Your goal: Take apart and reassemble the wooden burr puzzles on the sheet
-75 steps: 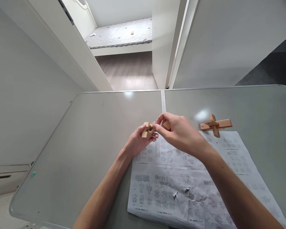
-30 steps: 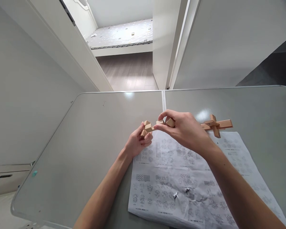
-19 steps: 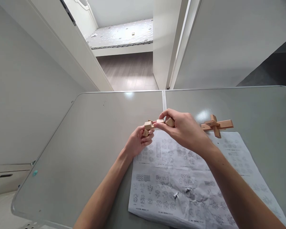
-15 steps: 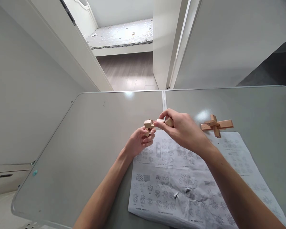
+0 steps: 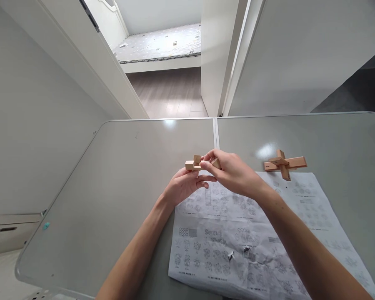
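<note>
Above the paper's far edge, my right hand [image 5: 234, 171] pinches a pale, notched wooden puzzle piece [image 5: 189, 165] lying roughly level. Another wooden block [image 5: 197, 158] stands up in its notch, crossing it. My left hand [image 5: 186, 183] is beneath the left part of these pieces, its thumb and fingertips against them and some fingers stretched towards the right. The fingers partly cover where the pieces meet. To the right, a reddish-brown cross of interlocked wooden pieces [image 5: 295, 162] rests on the table by the paper's far edge.
A creased sheet of printed diagrams [image 5: 212, 233], with small torn spots, lies under my forearms on the grey table [image 5: 112, 187]. A metal seam [image 5: 216, 133] crosses the tabletop. Beyond the far edge are a doorway and a mattress [image 5: 156, 41] with a small block [image 5: 174, 43] on it.
Both hands have shifted the pieces slightly left, and the crossing block now points up rather than down. My left fingers have uncurled and reach under the pieces. The brown cross has stayed put.
</note>
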A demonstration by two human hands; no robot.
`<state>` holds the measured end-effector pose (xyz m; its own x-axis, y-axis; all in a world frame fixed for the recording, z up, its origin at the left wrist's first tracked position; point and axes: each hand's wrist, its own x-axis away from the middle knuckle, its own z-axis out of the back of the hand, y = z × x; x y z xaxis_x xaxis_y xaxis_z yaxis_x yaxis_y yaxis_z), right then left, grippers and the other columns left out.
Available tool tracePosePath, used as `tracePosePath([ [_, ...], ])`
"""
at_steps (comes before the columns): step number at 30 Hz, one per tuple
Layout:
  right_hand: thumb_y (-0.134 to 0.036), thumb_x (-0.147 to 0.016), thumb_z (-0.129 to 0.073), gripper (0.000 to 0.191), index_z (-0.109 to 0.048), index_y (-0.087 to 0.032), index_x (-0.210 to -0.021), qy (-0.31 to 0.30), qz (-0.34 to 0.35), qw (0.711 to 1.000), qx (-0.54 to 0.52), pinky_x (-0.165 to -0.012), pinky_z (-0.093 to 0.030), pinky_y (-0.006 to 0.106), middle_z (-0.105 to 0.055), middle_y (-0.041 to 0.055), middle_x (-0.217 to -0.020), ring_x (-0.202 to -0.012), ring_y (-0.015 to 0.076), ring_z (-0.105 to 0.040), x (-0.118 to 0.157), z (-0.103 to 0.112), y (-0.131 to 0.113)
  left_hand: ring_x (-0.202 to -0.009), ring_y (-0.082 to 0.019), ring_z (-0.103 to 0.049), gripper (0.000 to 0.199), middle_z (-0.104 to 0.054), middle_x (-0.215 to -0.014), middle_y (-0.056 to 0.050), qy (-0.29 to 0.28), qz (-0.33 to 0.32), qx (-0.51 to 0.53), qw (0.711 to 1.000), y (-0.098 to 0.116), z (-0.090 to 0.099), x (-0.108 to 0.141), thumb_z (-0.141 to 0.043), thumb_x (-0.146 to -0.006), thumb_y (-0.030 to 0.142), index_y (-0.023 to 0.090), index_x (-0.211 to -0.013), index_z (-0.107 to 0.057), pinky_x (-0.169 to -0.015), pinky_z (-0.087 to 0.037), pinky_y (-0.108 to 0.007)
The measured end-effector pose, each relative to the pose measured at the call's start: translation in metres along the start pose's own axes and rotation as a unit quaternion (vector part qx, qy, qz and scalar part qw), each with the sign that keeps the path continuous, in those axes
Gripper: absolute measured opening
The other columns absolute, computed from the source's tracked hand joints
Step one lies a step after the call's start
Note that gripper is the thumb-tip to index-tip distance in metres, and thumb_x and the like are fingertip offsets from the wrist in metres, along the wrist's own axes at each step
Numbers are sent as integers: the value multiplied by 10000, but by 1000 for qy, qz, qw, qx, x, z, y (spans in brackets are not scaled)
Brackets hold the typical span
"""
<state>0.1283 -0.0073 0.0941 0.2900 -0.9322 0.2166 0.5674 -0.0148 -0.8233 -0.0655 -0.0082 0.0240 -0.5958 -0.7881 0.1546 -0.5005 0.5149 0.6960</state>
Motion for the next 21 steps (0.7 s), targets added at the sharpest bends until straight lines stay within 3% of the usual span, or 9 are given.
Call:
tracePosePath([
  [6,-483,-1047,-543,281,-646,-221,-1050,4,-4,1000,-9,-623,-458,301,-712,30,-821,-754,212,-642,-3,-1,2,-990,-267,-770,160,-746,-1096,-112,-15,-1,-12,1000,0,0,1,-760,-951,231,178,-1100,-780,-822,-577,-337],
  [21,-440,-1056,-567,241,-668,-221,-1048,0,4,999,-47,-672,-508,304,-781,78,-1017,-863,221,-684,-5,-2,4,-1013,-268,-764,203,-750,-1210,-120,-24,-18,-35,999,0,3,0,-778,-954,298,189,-1125,-789,-853,-550,-347],
])
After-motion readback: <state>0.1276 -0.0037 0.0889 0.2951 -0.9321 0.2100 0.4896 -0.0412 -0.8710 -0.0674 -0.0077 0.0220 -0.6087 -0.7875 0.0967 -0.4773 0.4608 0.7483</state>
